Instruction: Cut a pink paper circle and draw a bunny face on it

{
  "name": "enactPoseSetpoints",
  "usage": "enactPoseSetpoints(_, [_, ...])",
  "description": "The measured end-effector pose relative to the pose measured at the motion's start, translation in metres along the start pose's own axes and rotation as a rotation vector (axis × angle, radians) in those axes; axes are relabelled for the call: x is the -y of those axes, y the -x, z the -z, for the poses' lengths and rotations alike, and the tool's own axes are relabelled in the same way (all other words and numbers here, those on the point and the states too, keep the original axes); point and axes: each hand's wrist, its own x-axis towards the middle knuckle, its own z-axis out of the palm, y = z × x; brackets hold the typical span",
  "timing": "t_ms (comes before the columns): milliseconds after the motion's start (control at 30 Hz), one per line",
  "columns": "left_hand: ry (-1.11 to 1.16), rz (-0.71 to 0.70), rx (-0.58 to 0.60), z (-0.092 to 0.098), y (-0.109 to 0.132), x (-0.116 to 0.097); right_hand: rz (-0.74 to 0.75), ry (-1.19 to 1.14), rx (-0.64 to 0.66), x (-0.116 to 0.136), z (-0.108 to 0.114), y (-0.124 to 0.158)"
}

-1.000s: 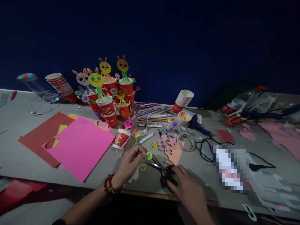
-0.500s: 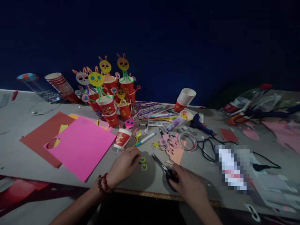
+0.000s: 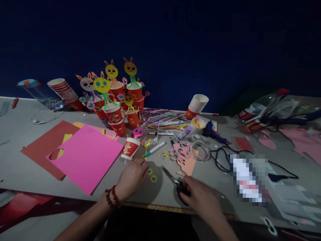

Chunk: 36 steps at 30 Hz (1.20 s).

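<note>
My left hand [image 3: 132, 177], with a bead bracelet on the wrist, rests on the grey table [image 3: 15, 167] with fingers curled, its fingertips beside two small yellow paper circles with blue hearts [image 3: 151, 175]. My right hand [image 3: 198, 198] lies over the black handles of the scissors [image 3: 173, 180], whose blades lie on the table and point up-left. A red paper cup with a pink bunny face [image 3: 130, 147] lies tilted just beyond my left hand.
A pink paper sheet [image 3: 85, 157] lies over a red sheet at left. Decorated bunny cups [image 3: 115, 100], cup stacks [image 3: 197, 105], straws, markers, a tape roll [image 3: 199, 150], a blue glue gun [image 3: 213, 132] and cables crowd the back and right.
My left hand lowered the yellow circle onto the table beside the other one. My right hand laid the scissors down flat; it stays over the handles.
</note>
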Motion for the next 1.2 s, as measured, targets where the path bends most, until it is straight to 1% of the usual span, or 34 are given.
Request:
enactPoseSetpoints(167, [-0.036, 0.019, 0.032, 0.002, -0.002, -0.002, -0.028, -0.017, 0.015, 0.000, 0.000, -0.001])
enactPoseSetpoints(367, [-0.060, 0.038, 0.015, 0.002, -0.003, -0.005, -0.045, -0.008, -0.018, 0.001, -0.004, -0.004])
enactPoseSetpoints(533, [-0.098, 0.033, 0.003, -0.002, -0.003, -0.005, -0.037, -0.030, 0.035, 0.001, 0.002, -0.004])
enactPoseSetpoints(667, [-0.094, 0.022, -0.031, -0.009, -0.002, 0.002, 0.000, -0.060, 0.066, -0.001, 0.005, -0.005])
enactPoseSetpoints(767, [-0.049, -0.016, -0.087, -0.013, 0.001, 0.007, 0.005, -0.071, 0.049, -0.001, 0.004, -0.007])
enactPoseSetpoints(900, [0.079, -0.097, -0.224, -0.014, 0.005, 0.010, -0.006, -0.117, 0.040, 0.001, 0.005, -0.007])
enactPoseSetpoints(1067, [0.267, -0.229, -0.394, -0.015, 0.004, 0.007, -0.001, -0.170, 0.045, 0.002, 0.008, -0.005])
enactPoseSetpoints(1200, [0.295, -0.264, -0.502, -0.021, 0.003, 0.005, 0.026, -0.182, -0.012, 0.006, 0.005, -0.007])
